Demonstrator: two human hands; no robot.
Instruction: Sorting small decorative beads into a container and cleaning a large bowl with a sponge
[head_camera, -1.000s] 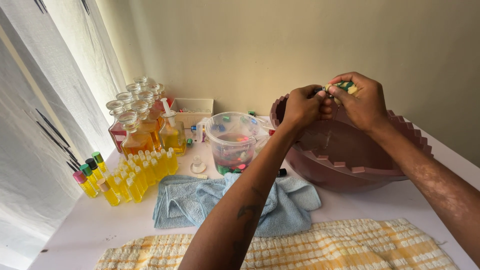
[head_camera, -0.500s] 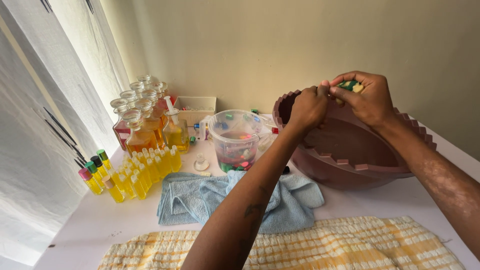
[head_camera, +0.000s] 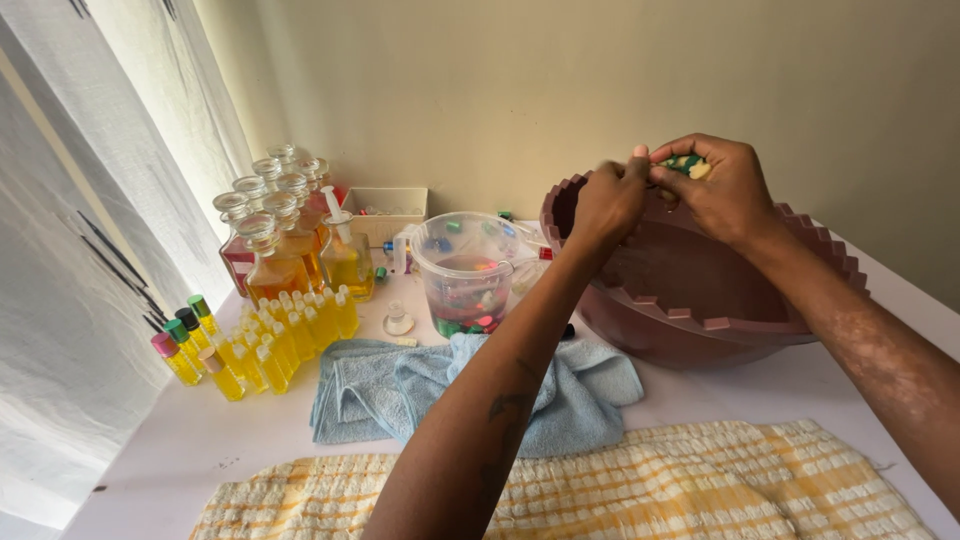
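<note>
Gripping a small green-yellow sponge (head_camera: 686, 165), both hands (head_camera: 665, 195) are hovering over the brown basin (head_camera: 700, 320) on a white worktop (head_camera: 200, 440) by the curtain (head_camera: 90, 230).

Over the brown basin (head_camera: 640, 340), the left hand (head_camera: 608, 200) has pulled slightly apart from the right hand (head_camera: 722, 190).

Plain beige wall (head_camera: 620, 80) behind, unmarked. White counter (head_camera: 200, 440) below it. Sheer white curtain (head_camera: 70, 250) at left, daylight coming through and falling across the counter's left side.
</note>
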